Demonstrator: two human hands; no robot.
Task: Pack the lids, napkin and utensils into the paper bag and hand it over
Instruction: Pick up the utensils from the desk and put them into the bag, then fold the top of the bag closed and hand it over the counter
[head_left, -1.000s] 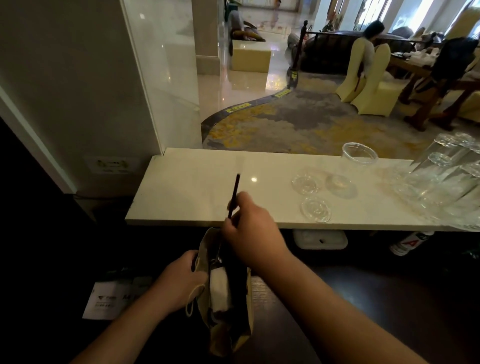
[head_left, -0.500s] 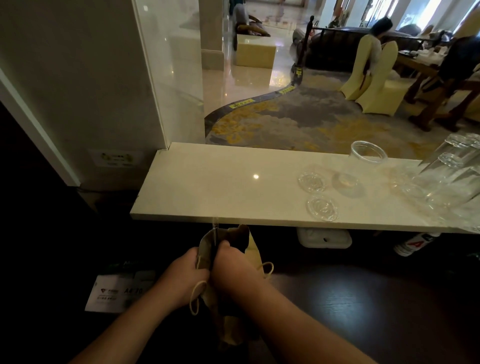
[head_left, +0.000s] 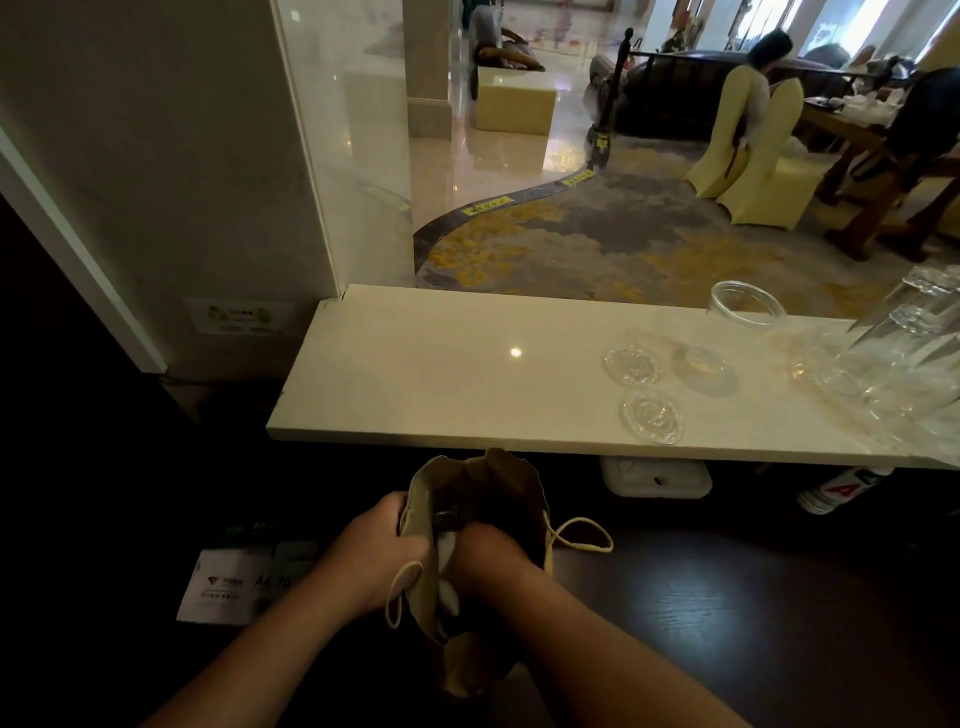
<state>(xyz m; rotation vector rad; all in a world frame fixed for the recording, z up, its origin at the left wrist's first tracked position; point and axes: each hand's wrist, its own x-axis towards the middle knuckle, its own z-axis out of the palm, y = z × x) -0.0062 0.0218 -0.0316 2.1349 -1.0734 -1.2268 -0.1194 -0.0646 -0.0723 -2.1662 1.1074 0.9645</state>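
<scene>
The fingers of the left hand (head_left: 382, 558) curl around the near-left rim of the bag (head_left: 483, 519), pinching the paper so the mouth stays pulled wide. That grip seems meant to give the other hand a clear way in. The right hand (head_left: 491, 556) is sunk into the opening past the knuckles; its fingers are hidden by the paper, so I cannot tell whether they are spread or closed on something.

The bag hangs below the front edge of the worktop (head_left: 441, 374), held in the air by the left hand, not resting on the slab. Keeping it low lets things drop straight down into it. Its mouth tilts towards the person. One cord handle (head_left: 582, 535) loops out free on the right, another (head_left: 402, 587) dangles under the left hand.

A pale fold, most likely the napkin (head_left: 447, 556), shows inside against the left wall, beside the right wrist. The utensils are not to be made out in the dark interior.

Two clear round pieces, probably the lids (head_left: 652, 415), lie flat on the worktop, well apart from the bag, near an upright jar (head_left: 727, 332) and a cluster of glasses (head_left: 904, 353). By that, packing looks unfinished: the lids must yet go in before the handover.
</scene>
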